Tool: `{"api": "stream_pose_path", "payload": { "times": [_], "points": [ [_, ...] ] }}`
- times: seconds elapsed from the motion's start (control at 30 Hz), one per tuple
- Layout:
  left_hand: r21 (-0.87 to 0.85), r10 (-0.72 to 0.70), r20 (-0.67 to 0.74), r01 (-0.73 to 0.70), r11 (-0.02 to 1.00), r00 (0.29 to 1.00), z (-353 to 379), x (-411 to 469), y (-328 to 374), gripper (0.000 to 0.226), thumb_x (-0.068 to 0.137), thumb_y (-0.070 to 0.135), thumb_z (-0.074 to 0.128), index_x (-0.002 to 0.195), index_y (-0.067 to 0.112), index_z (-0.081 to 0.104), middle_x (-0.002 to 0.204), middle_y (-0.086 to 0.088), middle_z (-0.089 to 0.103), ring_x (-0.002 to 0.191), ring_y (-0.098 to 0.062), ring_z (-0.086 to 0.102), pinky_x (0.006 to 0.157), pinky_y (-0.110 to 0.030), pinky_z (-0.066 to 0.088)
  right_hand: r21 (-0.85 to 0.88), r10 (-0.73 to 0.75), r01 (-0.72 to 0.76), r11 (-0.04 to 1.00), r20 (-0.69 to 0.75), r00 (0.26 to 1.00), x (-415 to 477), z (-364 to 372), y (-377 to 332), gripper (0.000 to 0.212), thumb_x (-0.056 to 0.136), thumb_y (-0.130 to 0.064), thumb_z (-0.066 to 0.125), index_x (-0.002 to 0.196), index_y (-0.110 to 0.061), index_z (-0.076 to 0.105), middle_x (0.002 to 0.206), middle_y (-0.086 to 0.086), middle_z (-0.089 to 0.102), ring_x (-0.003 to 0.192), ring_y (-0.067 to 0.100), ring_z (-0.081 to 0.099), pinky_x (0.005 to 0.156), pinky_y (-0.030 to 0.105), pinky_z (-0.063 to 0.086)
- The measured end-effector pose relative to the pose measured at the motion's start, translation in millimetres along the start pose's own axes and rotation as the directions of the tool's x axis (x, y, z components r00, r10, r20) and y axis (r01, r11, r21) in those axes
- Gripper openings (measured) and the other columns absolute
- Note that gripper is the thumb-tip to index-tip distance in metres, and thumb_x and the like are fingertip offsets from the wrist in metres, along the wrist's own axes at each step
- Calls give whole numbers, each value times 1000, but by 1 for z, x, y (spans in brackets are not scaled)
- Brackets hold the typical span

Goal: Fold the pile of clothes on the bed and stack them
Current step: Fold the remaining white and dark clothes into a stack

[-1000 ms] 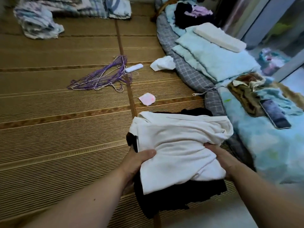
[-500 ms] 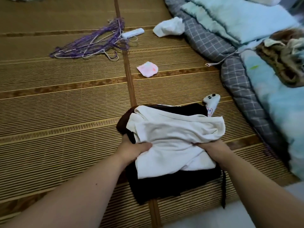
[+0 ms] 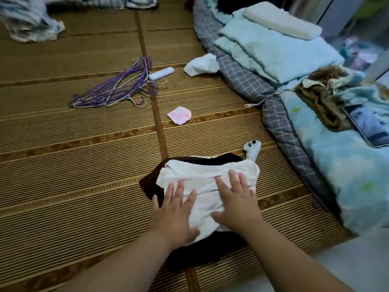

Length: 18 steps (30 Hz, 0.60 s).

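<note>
A folded white garment (image 3: 202,175) lies on top of dark clothes (image 3: 150,183) on the woven mat (image 3: 84,186) of the bed, toward 6 o'clock in the view. The white cloth is wrinkled, with uneven edges. The left hand (image 3: 174,209) and right hand (image 3: 235,199) press flat on it, fingers straight and released. The dark clothes show only at the borders, and their number is unclear. At 1 o'clock of the stack a small white controller (image 3: 251,151) is partly hidden. At 11 o'clock a pale heap (image 3: 27,24) is blurred and cut off.

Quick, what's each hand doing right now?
Left hand: open, pressing flat on the white shirt.
Right hand: open, also flat on it.
</note>
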<state>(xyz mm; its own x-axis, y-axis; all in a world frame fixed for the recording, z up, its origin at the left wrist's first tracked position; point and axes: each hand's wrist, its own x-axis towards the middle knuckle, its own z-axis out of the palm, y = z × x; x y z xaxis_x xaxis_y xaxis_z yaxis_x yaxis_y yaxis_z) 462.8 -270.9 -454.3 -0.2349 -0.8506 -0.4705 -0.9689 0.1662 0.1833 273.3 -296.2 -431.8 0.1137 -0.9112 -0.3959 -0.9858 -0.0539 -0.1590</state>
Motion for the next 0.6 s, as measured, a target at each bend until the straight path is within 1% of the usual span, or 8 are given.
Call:
{"api": "stream_pose_path", "payload": {
  "times": [0.1, 0.17, 0.27, 0.33, 0.4, 0.5, 0.53, 0.6],
  "points": [
    [-11, 3, 105, -1, 1000, 994, -10, 1, -1, 93, 79, 66, 51, 147, 45, -9, 156, -1, -29, 144, -26, -25, 112, -60, 0, -35, -1, 5, 999, 114, 994, 18, -12, 1, 107, 71, -58, 65, 150, -39, -3, 159, 2, -25, 145, 29, -22, 116, 55, 6],
    [-50, 13, 102, -8, 999, 995, -31, 1, 0, 88, 80, 65, 53, 147, 47, 0, 159, -3, -21, 146, -29, -18, 111, -61, 1, -32, 20, -16, 999, 119, 993, 17, -22, -4, 105, 70, -60, 65, 150, -40, -1, 159, 3, -22, 146, 31, -20, 115, 57, 5],
    [-114, -7, -35, 3, 993, 999, -83, -9, 1, 86, 81, 67, 51, 149, 43, 5, 161, -1, -13, 147, -28, -11, 112, -60, 5, -1, -8, 8, 1000, -40, 999, 3, -52, -26, 98, 72, -66, 62, 150, -40, 9, 162, 3, -9, 148, 29, -10, 115, 56, 11],
    [-143, -39, -150, 18, 990, 988, -124, -28, -5, 87, 81, 70, 49, 150, 40, 5, 162, 0, -10, 148, -27, -9, 113, -60, 6, 18, -89, 93, 996, -156, 984, -10, -85, -51, 96, 72, -68, 63, 150, -39, 15, 162, 2, 0, 148, 27, -3, 116, 54, 14],
    [-141, -87, -244, 54, 989, 966, -164, -60, -18, 90, 80, 70, 51, 150, 38, 4, 162, 1, -8, 148, -26, -6, 113, -59, 7, 1, -183, 189, 982, -240, 953, -26, -124, -85, 95, 72, -67, 64, 150, -39, 18, 162, 2, 8, 148, 26, 4, 116, 52, 16],
    [-164, -164, -346, 112, 980, 924, -211, -124, -47, 88, 81, 62, 55, 150, 37, 7, 162, 2, -1, 148, -23, -1, 114, -57, 8, -55, -302, 299, 953, -281, 911, -58, -174, -143, 89, 75, -58, 66, 150, -36, 23, 160, 4, 17, 146, 25, 15, 114, 49, 21],
    [-168, -191, -376, 136, 976, 907, -224, -152, -61, 84, 81, 60, 55, 149, 37, 11, 161, 1, 5, 148, -23, 5, 114, -57, 9, -81, -352, 343, 936, -285, 892, -71, -189, -166, 85, 77, -55, 66, 149, -34, 26, 159, 4, 20, 145, 24, 20, 113, 48, 23],
    [-155, -225, -409, 176, 972, 885, -243, -202, -86, 72, 82, 57, 53, 146, 38, 25, 156, 1, 26, 143, -21, 22, 113, -56, 13, -129, -453, 435, 891, -270, 849, -97, -211, -206, 73, 80, -51, 63, 146, -33, 35, 155, 1, 30, 140, 22, 31, 112, 45, 27]
  ]
}}
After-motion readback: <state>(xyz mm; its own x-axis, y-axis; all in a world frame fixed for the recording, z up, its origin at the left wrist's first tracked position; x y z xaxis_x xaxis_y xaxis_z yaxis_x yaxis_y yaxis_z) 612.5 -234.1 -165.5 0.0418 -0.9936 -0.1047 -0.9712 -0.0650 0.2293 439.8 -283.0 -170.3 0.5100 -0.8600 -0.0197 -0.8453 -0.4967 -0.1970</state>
